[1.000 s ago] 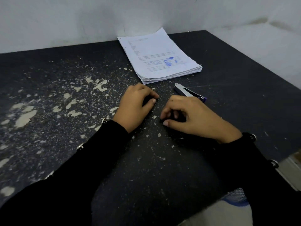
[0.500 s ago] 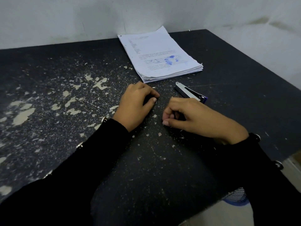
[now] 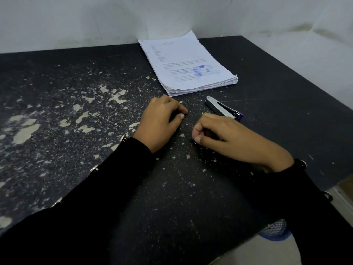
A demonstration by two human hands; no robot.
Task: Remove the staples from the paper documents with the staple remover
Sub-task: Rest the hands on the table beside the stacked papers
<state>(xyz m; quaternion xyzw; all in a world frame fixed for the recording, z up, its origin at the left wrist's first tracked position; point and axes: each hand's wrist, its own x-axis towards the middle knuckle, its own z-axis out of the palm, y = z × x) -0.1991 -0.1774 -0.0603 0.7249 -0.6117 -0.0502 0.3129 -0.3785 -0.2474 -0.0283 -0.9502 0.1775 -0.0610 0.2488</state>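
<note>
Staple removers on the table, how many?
1. The staple remover lies on the table, just beyond the right hand, near the paper stack. Neither hand holds it.

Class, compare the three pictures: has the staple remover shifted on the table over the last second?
No. The staple remover lies just in front of the paper stack, the same gap throughout; only the camera view drifts.
</note>
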